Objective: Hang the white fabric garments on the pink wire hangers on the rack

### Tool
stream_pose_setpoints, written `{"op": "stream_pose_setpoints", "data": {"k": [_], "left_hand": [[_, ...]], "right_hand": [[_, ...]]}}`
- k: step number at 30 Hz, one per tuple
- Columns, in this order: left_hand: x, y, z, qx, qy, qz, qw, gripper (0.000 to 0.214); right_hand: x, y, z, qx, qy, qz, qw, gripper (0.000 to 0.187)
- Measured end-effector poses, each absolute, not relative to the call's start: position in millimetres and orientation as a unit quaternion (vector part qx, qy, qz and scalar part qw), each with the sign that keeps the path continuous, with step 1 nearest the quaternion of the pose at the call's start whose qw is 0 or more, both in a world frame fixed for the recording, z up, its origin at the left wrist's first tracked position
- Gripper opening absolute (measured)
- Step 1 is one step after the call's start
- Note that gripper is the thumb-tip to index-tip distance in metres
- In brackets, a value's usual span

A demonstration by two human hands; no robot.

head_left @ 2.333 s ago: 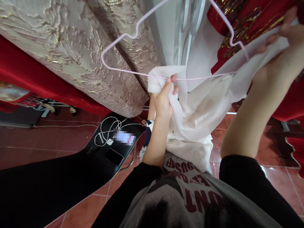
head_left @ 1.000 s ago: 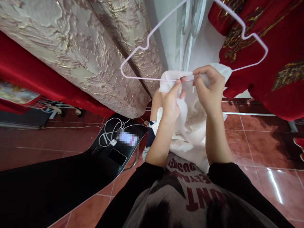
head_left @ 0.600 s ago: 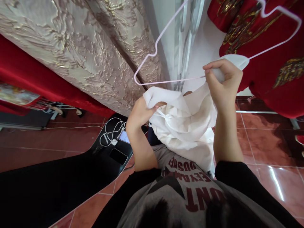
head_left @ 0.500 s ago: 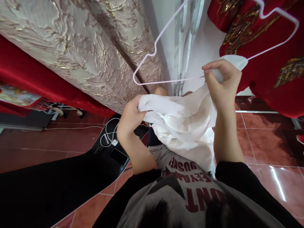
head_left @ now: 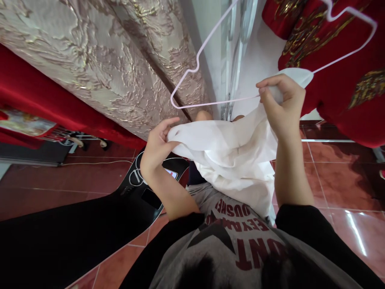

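A thin white cloth (head_left: 222,140), possibly a garment, hangs in loose folds in front of my shirt. My right hand (head_left: 284,102) pinches it at the lower bar of a pale pink hanger (head_left: 216,103), with part of the cloth lying over the bar beyond the knuckles. On the other side, my left hand (head_left: 158,146) has the cloth's left end between thumb and fingers, its index finger stretched out above the fabric. The hanger's top runs out of view, and the fingertips of my left hand are partly hidden by the cloth.
Embossed beige-gold fabric (head_left: 99,60) hangs at left, and red garments (head_left: 333,88) with gold embroidery at right. A black table (head_left: 75,224) holds a phone (head_left: 151,198) and a white cable (head_left: 135,178). Red tiles (head_left: 339,180) cover the floor.
My left hand has shifted a little left with the cloth's end, and its index finger has straightened. My right hand stays at the hanger bar.
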State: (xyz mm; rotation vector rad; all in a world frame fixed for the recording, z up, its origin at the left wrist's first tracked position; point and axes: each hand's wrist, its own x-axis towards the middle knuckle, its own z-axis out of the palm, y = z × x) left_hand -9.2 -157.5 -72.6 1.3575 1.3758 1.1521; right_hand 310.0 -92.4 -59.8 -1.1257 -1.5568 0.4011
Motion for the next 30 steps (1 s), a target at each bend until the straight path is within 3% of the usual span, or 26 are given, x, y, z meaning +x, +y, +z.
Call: {"op": "stream_pose_setpoints", "data": {"k": [5,9,12,17,22,30], "left_hand": [[-14,-159,-77,0.517,0.589,0.450,0.428,0.050],[-3,-161,-72,0.481,0.490,0.542,0.484,0.026],[7,-155,-64,0.442,0.413,0.591,0.533,0.022],[21,-124,-47,0.360,0.383,0.674,0.519,0.031],[27,-91,-31,0.275,0.429,0.724,0.464,0.070],[16,-69,-51,0.192,0.422,0.770,0.438,0.077]], "right_hand": [[312,-92,-57,-0.478,-0.662,0.173,0.551,0.018],[308,-95,-54,-0.480,-0.663,0.172,0.548,0.017],[306,-95,-54,-0.487,-0.663,0.169,0.543,0.018],[306,-93,-58,-0.483,-0.664,0.186,0.539,0.023],[305,-93,-59,-0.487,-0.669,0.159,0.538,0.023],[305,-90,-59,-0.466,-0.669,0.140,0.562,0.017]]}}
